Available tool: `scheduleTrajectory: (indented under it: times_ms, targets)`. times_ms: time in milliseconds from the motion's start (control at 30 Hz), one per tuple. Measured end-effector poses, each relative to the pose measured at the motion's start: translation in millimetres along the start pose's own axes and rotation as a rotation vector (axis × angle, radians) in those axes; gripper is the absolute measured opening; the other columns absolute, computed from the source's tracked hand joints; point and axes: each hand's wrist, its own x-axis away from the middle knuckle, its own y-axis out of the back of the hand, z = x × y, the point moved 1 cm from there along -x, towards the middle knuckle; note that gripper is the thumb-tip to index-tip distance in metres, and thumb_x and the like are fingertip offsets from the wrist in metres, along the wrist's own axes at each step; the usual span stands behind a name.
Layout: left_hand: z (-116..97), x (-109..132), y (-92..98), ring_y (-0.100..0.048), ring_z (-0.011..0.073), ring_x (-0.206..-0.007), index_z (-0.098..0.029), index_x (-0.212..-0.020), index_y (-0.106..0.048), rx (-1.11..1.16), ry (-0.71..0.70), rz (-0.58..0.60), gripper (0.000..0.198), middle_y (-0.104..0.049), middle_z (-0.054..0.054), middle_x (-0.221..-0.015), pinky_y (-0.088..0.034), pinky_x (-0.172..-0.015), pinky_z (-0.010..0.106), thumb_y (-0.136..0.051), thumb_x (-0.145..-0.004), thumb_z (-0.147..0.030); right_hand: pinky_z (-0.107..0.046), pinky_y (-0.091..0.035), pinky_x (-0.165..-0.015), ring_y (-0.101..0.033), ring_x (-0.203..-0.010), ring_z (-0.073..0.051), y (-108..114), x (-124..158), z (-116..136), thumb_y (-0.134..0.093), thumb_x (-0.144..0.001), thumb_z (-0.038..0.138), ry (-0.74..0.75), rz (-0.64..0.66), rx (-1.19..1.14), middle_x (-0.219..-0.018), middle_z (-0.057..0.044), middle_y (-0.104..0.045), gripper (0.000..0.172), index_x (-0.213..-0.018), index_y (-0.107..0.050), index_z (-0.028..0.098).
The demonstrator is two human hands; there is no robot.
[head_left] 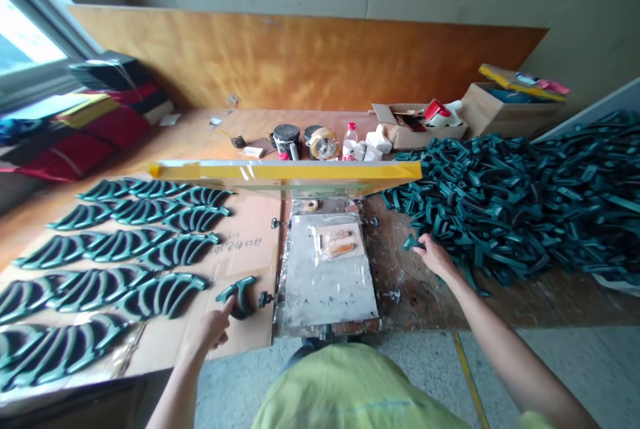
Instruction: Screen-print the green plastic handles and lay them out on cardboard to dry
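My left hand (216,323) rests on the cardboard sheet (245,242), its fingers touching a single curved dark green plastic piece (239,293) that lies near the sheet's right edge. My right hand (434,255) reaches to the near edge of a large heap of the same green pieces (520,195); its fingers are closed on one piece (411,242) at the heap's foot. Between the hands lies a metal plate (327,275) covered in clear film, with a raised yellow-edged printing frame (285,174) hinged above it.
Rows of green pieces (115,249) lie overlapped on the cardboard at left. Behind the frame stand ink tins (287,139), a tape roll (324,143), a bottle (350,141) and open cardboard boxes (425,123). Coloured sheets (85,129) are stacked at far left by a window.
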Motion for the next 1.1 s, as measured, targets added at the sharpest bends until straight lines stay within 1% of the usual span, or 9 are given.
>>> scheduleTrajectory:
  times_ms: [100,233,333,467,633,800,867,967,1100]
  targets:
    - [-62.2,8.6,17.0,-0.057,0.0206,-0.039,-0.017,-0.062,-0.06,0.088,-0.117,-0.062,0.056,-0.06,0.007,-0.045,-0.042,-0.038,0.028,-0.056,-0.071,-0.072,-0.03,-0.047,-0.078,-0.063,-0.09,-0.02,-11.5,-6.0,72.4,-0.064,-0.082,0.025,0.364,-0.114,-0.298,-0.096,-0.004,-0.066,0.017,-0.096,-0.057,0.022]
    - [-176.1,38.7,30.4,-0.062,0.0139,-0.05,-0.016,-0.089,-0.063,0.38,-0.456,-0.167,0.055,-0.067,0.003,-0.062,-0.049,-0.049,0.022,-0.055,-0.077,-0.069,-0.033,-0.046,-0.085,-0.059,-0.093,-0.019,-34.0,-3.2,163.7,-0.056,-0.089,0.017,0.786,-0.132,-0.284,-0.099,-0.006,-0.064,0.01,-0.097,-0.061,0.02]
    - [-240.6,66.4,33.6,-0.056,0.0105,-0.045,-0.019,-0.094,-0.059,0.662,-0.687,-0.19,0.047,-0.064,-0.002,-0.058,-0.045,-0.045,0.019,-0.056,-0.081,-0.064,-0.035,-0.044,-0.09,-0.056,-0.102,-0.02,-50.8,1.2,194.2,-0.055,-0.09,0.012,0.969,-0.066,-0.155,-0.105,-0.007,-0.065,0.024,-0.111,-0.064,0.021]
    - [-271.6,85.4,29.6,-0.053,0.0098,-0.043,-0.02,-0.086,-0.052,0.809,-0.843,-0.146,0.042,-0.061,-0.003,-0.055,-0.043,-0.044,0.019,-0.052,-0.085,-0.063,-0.036,-0.046,-0.09,-0.054,-0.106,-0.022,-60.9,10.2,200.4,-0.05,-0.093,0.013,0.992,-0.059,-0.021,-0.107,-0.01,-0.067,0.029,-0.115,-0.067,0.018]
    - [-247.3,93.1,21.3,-0.057,0.0119,-0.05,-0.018,-0.088,-0.059,0.794,-0.774,-0.13,0.046,-0.065,0.0,-0.061,-0.046,-0.05,0.022,-0.049,-0.086,-0.063,-0.034,-0.053,-0.09,-0.062,-0.104,-0.021,-42.3,23.6,194.6,-0.058,-0.089,0.016,0.973,-0.239,0.119,-0.109,-0.01,-0.07,0.029,-0.116,-0.068,0.017]
    - [-175.9,106.5,11.7,-0.067,0.0214,-0.083,-0.015,-0.105,-0.07,0.681,-0.572,-0.121,0.056,-0.073,0.008,-0.094,-0.054,-0.07,0.029,-0.055,-0.082,-0.063,-0.018,-0.057,-0.064,-0.069,-0.069,-0.01,14.4,-3.2,174.1,-0.045,-0.092,0.013,0.737,-0.557,0.11,-0.077,-0.001,-0.074,0.027,-0.088,-0.072,0.01]
    - [-142.6,103.3,-1.0,-0.068,0.0223,-0.085,-0.016,-0.113,-0.069,0.595,-0.441,-0.024,0.058,-0.073,0.008,-0.096,-0.054,-0.07,0.028,-0.059,-0.08,-0.062,-0.024,-0.058,-0.077,-0.071,-0.085,-0.014,33.6,-19.1,182.1,-0.053,-0.09,0.014,0.721,-0.547,0.058,-0.097,-0.006,-0.074,0.023,-0.105,-0.07,0.012]
    - [-101.5,86.5,-28.8,-0.068,0.0209,-0.076,-0.02,-0.139,-0.052,0.537,-0.294,0.07,0.078,-0.071,0.004,-0.086,-0.053,-0.064,0.028,-0.066,-0.074,-0.061,-0.037,-0.048,-0.103,-0.056,-0.122,-0.024,44.6,-34.7,220.5,-0.069,-0.082,0.018,0.772,-0.428,-0.017,-0.132,-0.014,-0.058,0.048,-0.129,-0.058,0.015]
    - [-73.4,60.5,-59.4,-0.063,0.0167,-0.065,-0.021,-0.149,-0.037,0.493,-0.26,0.042,0.09,-0.067,-0.001,-0.077,-0.05,-0.06,0.026,-0.065,-0.073,-0.062,-0.037,-0.05,-0.09,-0.06,-0.107,-0.026,29.3,-38.8,272.6,-0.068,-0.08,0.016,0.767,-0.149,0.154,-0.113,-0.013,-0.064,0.038,-0.117,-0.061,0.015]
